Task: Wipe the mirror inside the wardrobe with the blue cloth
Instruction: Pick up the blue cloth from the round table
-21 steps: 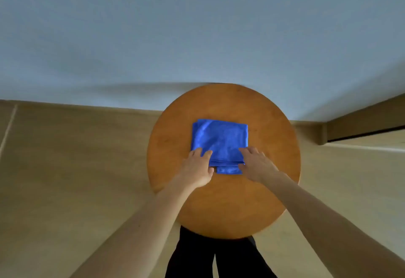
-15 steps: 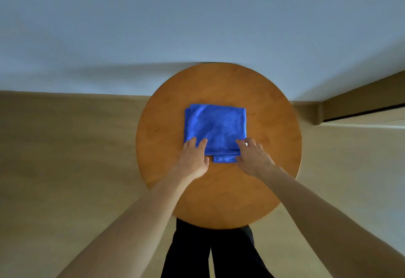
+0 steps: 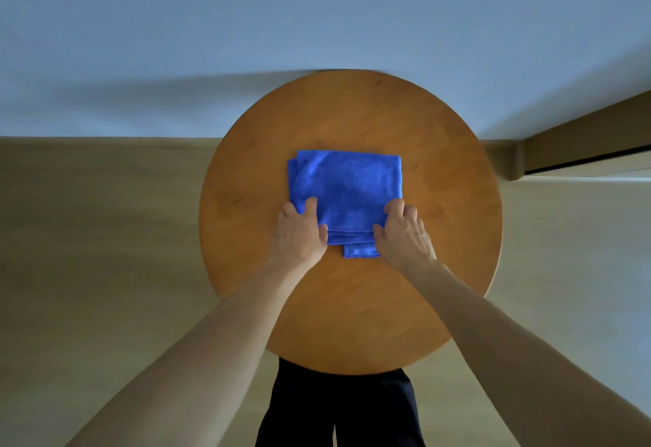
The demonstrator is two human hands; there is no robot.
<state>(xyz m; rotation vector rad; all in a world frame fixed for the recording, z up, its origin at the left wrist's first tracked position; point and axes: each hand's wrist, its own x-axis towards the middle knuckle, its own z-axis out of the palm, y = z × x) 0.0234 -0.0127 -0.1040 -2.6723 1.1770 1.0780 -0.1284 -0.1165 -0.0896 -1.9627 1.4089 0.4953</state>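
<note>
Two hands on one cloth, single head view looking straight down.

The blue cloth [image 3: 347,189] is folded into a thick rectangle and lies flat on a round wooden table [image 3: 352,323], about centre frame, a bit above the middle of the tabletop. Stacked layers show along its near edge. A small flap [image 3: 361,251] of a lower layer pokes out there, between the hands.

The left hand [image 3: 299,235] is at the cloth's lower-left corner, fingers curled over the top and thumb against the near edge, pinching the corner. The right hand [image 3: 405,235] is at the lower-right corner in the same pose, fingers bent onto the top and thumb at the near edge, gripping the cloth. Bare forearms come in from the two lower corners of the frame.

Dark trousers [image 3: 338,408] show at bottom centre, under the table's near rim. Beige floor [image 3: 88,235] fills the left and right of the frame. A pale blue-grey wall [image 3: 317,6] covers the upper half, with a soft shadow on it left of the table's top edge. Brown trim [image 3: 581,136] runs diagonally at the right of the frame.
</note>
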